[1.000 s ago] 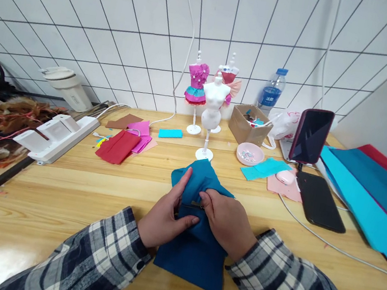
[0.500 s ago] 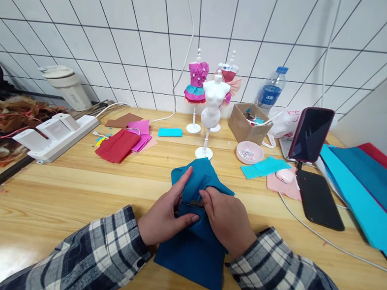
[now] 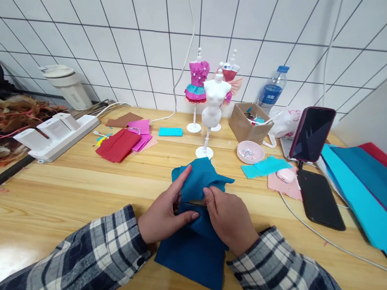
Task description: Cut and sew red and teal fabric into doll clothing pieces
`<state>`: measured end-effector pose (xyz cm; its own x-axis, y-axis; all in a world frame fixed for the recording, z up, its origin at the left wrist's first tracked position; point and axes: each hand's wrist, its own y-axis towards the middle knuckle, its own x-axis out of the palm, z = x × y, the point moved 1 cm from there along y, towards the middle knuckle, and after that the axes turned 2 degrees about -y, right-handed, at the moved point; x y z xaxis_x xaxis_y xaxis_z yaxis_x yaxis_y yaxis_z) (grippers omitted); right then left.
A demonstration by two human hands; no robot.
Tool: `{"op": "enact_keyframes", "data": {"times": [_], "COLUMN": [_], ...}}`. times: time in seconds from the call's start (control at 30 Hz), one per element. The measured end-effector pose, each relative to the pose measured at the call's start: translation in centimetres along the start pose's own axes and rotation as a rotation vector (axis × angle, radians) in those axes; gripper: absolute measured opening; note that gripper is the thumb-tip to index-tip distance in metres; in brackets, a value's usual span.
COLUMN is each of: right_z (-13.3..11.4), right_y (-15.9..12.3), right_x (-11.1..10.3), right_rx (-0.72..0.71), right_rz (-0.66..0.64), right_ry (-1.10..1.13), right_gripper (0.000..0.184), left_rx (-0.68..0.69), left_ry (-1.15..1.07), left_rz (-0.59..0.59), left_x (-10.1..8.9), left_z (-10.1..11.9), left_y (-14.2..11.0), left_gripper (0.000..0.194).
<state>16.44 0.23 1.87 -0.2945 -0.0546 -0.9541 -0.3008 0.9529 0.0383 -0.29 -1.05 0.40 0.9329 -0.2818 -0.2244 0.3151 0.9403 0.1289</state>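
A piece of dark teal fabric (image 3: pixel 191 259) lies over the table in front of me, its upper part lifted and folded in my hands. My left hand (image 3: pixel 168 205) grips its left side, fingers behind and thumb pressed on the front. Closed in a fist at the fabric's right, my right hand (image 3: pixel 229 216) holds scissors (image 3: pixel 201 206), of which only a thin dark blade shows; the handles are hidden in the palm. The blade lies along a crosswise slit between the upper and lower fabric. Just beyond stands a bare white mini dress form (image 3: pixel 214 99).
Two dressed mini forms stand behind, one in a magenta dress (image 3: pixel 197 80). At right are a cardboard box (image 3: pixel 247 127), a pink bead dish (image 3: pixel 250 159), a phone (image 3: pixel 321 200) and fabric sheets (image 3: pixel 375 197). Red cloth (image 3: pixel 117 145) and a white power strip (image 3: pixel 63 139) lie left.
The slit across the fabric is wider at the right, and the upper flap has shifted. My right hand has moved slightly right; my left hand has barely moved.
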Motion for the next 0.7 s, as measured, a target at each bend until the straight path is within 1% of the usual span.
{"op": "enact_keyframes", "data": {"times": [0.17,0.27,0.5,0.7], "right_z": [-0.50,-0.61,0.20,-0.43], "right_y": [-0.19,-0.27,-0.01,-0.24], "right_x": [0.21,0.27,0.01,0.24], "right_rx": [-0.029,-0.040,0.006,-0.068], "right_rz": [-0.011,-0.003,0.031,0.013], "right_ry": [0.036,0.049,0.045,0.070], "right_gripper": [0.041,0.041,0.041,0.041], "left_rx": [0.000,-0.003,-0.033,-0.022], "left_ry": [0.066,0.063,0.031,0.092], "left_rz": [0.007,-0.007,-0.009,0.008], "left_x": [0.00,0.04,0.16,0.08], "left_z": [-0.16,-0.21,-0.13,-0.10], "left_y": [-0.11,-0.08,-0.02,-0.08], "left_gripper": [0.092,0.092,0.092,0.093]}}
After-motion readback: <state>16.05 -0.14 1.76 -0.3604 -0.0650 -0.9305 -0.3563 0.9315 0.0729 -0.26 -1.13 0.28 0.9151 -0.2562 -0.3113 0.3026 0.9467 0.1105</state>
